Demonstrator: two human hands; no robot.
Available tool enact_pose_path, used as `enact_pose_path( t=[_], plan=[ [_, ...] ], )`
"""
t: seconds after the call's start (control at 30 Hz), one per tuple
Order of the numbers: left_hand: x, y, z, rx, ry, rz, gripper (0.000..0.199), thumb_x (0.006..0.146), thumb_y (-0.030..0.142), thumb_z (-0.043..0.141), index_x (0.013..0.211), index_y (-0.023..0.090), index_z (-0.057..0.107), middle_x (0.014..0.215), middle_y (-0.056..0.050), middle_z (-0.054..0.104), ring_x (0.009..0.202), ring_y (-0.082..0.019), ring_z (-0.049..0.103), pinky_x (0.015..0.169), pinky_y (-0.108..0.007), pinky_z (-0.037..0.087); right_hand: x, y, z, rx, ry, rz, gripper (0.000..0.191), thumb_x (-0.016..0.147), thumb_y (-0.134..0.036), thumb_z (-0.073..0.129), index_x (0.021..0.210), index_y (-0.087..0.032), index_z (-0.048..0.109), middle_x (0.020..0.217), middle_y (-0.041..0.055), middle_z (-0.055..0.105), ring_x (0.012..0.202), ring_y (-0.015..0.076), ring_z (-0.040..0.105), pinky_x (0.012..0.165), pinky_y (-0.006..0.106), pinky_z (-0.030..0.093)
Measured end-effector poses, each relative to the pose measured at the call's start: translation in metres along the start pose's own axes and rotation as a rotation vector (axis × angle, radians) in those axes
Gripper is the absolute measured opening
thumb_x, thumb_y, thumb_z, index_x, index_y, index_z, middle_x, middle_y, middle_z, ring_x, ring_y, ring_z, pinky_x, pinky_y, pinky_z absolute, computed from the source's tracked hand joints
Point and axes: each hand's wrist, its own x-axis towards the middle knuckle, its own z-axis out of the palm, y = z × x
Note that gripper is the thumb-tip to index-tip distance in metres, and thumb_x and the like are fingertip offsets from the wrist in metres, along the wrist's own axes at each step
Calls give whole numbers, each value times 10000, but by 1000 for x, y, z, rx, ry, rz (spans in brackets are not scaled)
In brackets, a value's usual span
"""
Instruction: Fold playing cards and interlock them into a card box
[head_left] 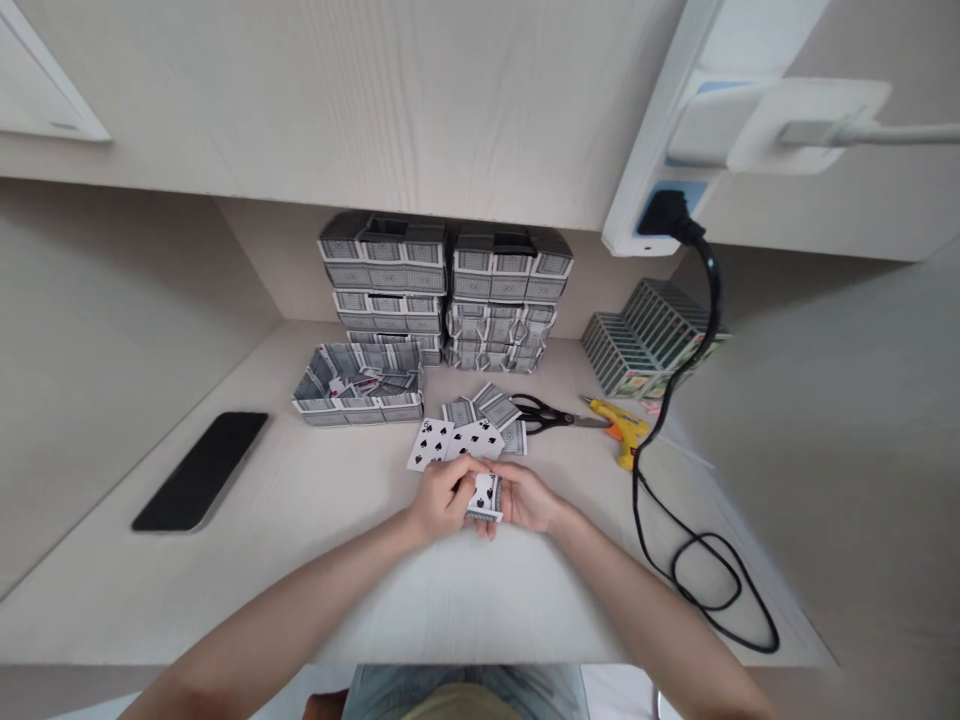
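Note:
Between my two hands is a playing card (485, 492) with black pips, its edges folded up to show the grey patterned back. My left hand (444, 498) is closed on its left side, thumb over the face. From the right, my right hand (529, 497) grips the same card, with some fingertips showing beneath it. Just beyond my hands lie loose playing cards: a six of spades (430, 444) and another spade card (475, 440) face up, and several cards face down (496, 406). Black-handled scissors (546, 414) rest against the pile's right side.
A card-built open box (360, 410) holds card pieces at the left. Stacked card boxes (386, 265) stand against the back wall. A yellow glue gun (622, 428) lies right, its black cord (712, 310) plugged into a power strip (652, 200). A phone (201, 472) lies far left; card packs (652, 335) stand back right.

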Motion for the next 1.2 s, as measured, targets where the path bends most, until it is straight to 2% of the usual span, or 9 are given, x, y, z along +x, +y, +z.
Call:
enact_pose_path(
  t=[0.13, 0.3, 0.4, 0.5, 0.63, 0.8, 0.97, 1.2],
  plan=[
    [1, 1, -3, -53, -27, -7, 204, 835, 226, 367, 805, 178, 563, 440, 48, 528, 369, -85, 493, 433, -200, 392, -3, -3, -1, -8, -80, -15, 404, 879, -440, 341, 927, -83, 525, 711, 117, 656, 630, 217, 655, 525, 312, 509],
    [3, -2, -5, -98, -48, -61, 197, 842, 239, 370, 797, 174, 551, 431, 50, 518, 359, -89, 485, 412, -201, 374, -1, -2, 2, -56, -40, -110, 377, 861, -440, 427, 952, -86, 521, 738, 111, 655, 601, 198, 650, 468, 273, 490],
    [5, -3, -5, -37, 8, -85, 209, 846, 252, 367, 834, 177, 562, 566, 15, 587, 484, -106, 540, 492, -219, 415, 1, 0, 1, -54, 18, -184, 366, 845, -444, 465, 965, -102, 515, 701, 87, 652, 559, 184, 641, 426, 246, 470],
    [9, -4, -6, 44, 114, -103, 227, 857, 275, 365, 919, 179, 562, 754, -20, 617, 651, -125, 558, 613, -244, 433, 2, 0, 1, -14, 82, -258, 337, 844, -422, 480, 985, -118, 511, 725, 75, 655, 569, 171, 641, 463, 256, 489],
    [12, -6, -6, 62, 173, -43, 257, 863, 320, 371, 876, 167, 578, 790, -43, 582, 731, -147, 532, 676, -271, 422, 1, -3, 6, 25, 145, -315, 304, 851, -391, 483, 974, -118, 532, 787, 85, 655, 672, 171, 643, 583, 301, 520],
    [14, -5, -2, 129, 168, -29, 224, 828, 343, 463, 871, 170, 597, 851, -51, 532, 782, -153, 523, 707, -276, 428, 0, -4, 10, 19, 154, -368, 256, 826, -357, 536, 918, -122, 578, 820, 81, 651, 771, 173, 623, 673, 341, 519],
    [15, -4, 0, 122, 138, -19, 222, 834, 322, 468, 895, 172, 621, 877, -58, 549, 844, -158, 534, 777, -288, 430, 1, -1, 11, -44, 146, -418, 257, 790, -367, 577, 880, -129, 611, 813, 70, 644, 773, 171, 612, 656, 335, 520],
    [14, 1, 1, 87, 155, -20, 254, 850, 330, 434, 871, 177, 637, 851, -63, 584, 828, -160, 551, 759, -293, 451, 5, 4, 9, -259, 288, -471, 333, 767, -471, 547, 844, -155, 620, 669, 24, 628, 621, 158, 604, 550, 310, 521]
  ],
)
